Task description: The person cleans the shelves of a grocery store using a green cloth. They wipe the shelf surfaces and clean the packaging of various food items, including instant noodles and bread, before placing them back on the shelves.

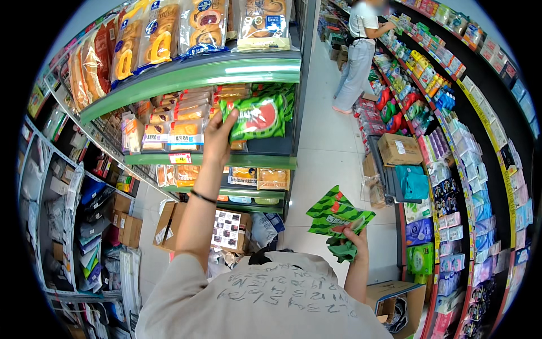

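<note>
My left hand is raised to the shelf ahead and grips a green watermelon-patterned snack bag by its left end. The bag is over the right part of the middle shelf, in front of similar green bags and beside packaged pastries. Low on the right, my right hand holds more green watermelon-patterned bags over the aisle. A crumpled dark green cloth hangs from the same hand.
Large bread packs fill the shelf above. Cardboard boxes stand at the shelf's foot. An open carton is at the lower right. Shelves of household goods line the right side, with a stacked box. Another person stands farther along the aisle.
</note>
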`<state>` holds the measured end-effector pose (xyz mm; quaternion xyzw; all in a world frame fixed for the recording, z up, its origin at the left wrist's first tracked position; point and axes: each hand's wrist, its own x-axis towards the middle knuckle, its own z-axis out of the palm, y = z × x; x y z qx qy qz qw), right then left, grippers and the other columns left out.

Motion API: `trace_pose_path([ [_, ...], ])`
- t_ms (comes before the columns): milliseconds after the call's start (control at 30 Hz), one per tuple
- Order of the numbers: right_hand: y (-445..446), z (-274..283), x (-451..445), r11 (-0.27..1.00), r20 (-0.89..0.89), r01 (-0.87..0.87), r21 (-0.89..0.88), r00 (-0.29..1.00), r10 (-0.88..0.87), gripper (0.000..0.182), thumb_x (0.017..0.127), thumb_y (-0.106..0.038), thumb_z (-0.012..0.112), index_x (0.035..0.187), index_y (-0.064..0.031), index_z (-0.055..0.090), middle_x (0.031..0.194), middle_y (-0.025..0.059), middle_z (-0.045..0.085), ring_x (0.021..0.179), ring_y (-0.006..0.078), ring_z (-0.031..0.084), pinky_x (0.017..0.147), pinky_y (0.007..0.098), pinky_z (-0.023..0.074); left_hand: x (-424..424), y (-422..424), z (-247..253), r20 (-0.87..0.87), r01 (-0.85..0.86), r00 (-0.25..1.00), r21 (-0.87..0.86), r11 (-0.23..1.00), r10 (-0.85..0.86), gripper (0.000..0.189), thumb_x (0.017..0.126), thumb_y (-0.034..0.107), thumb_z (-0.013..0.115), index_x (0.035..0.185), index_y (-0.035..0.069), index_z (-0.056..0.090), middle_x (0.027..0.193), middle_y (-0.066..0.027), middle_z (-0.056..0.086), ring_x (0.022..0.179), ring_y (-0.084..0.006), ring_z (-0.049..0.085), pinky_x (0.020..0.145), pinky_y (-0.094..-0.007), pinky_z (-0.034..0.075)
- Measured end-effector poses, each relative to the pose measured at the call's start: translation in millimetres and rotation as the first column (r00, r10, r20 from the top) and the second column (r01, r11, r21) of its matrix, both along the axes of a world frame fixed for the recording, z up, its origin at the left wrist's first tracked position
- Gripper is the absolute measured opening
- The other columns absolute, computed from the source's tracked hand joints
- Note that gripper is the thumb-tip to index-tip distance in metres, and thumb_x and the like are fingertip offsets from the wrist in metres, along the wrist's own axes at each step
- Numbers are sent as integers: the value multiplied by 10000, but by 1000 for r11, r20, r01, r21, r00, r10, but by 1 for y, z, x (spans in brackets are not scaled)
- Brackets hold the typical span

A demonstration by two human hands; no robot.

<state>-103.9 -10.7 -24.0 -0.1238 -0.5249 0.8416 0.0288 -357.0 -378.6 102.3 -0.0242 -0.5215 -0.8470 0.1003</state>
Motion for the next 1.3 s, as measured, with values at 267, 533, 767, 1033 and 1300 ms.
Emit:
trace_pose_path([
  [267, -25, 76, -28, 973, -105, -231, -11, 968, 228, 389, 786, -97, 821, 1103, -6, 617, 960, 124, 740, 711, 133, 665, 563, 218, 483, 87, 46, -29, 162, 97, 983, -35, 995, -90, 552, 1012, 265, 643, 1471, 47, 428, 1354, -81, 577, 1232, -168, 529, 1029, -302, 430],
  [533, -56, 113, -62, 842, 78, -466, 271, 883, 463, 707, 786, -156, 861, 1376, 16, 512, 1180, 55, 637, 1052, 123, 599, 874, 260, 510, 149, 81, -86, 329, 387, 826, 259, 885, -458, 510, 1061, 282, 537, 1505, 77, 392, 1427, -79, 526, 1279, -192, 517, 1028, -335, 464],
  [767, -59, 100, -60, 849, 84, -468, 247, 883, 462, 656, 748, -107, 868, 1311, 12, 554, 1104, 48, 670, 968, 126, 634, 843, 276, 527, 158, 55, -83, 276, 622, 756, -19, 783, -594, 834, 848, 152, 758, 1518, -16, 291, 1460, -131, 467, 1352, -221, 445, 1144, -359, 353],
  [1033, -55, 103, -64, 807, 42, -491, 329, 861, 506, 663, 783, -127, 859, 1338, 15, 526, 1167, 53, 655, 1045, 128, 611, 895, 281, 510, 177, 51, -35, 46, 562, 730, -608, 561, -681, 1440, 648, 282, 970, 1553, 3, -115, 1536, -205, 300, 1429, -259, 311, 1195, -398, 259],
  [1300, -71, 121, -57, 759, 22, -354, 546, 912, 409, 800, 761, -157, 885, 1417, 1, 456, 1238, 71, 615, 979, 115, 611, 742, 245, 529, 189, 64, -37, 55, 404, 914, -186, 895, -401, 896, 767, 13, 828, 1425, 57, 222, 1363, -151, 523, 1271, -228, 542, 1040, -357, 482],
])
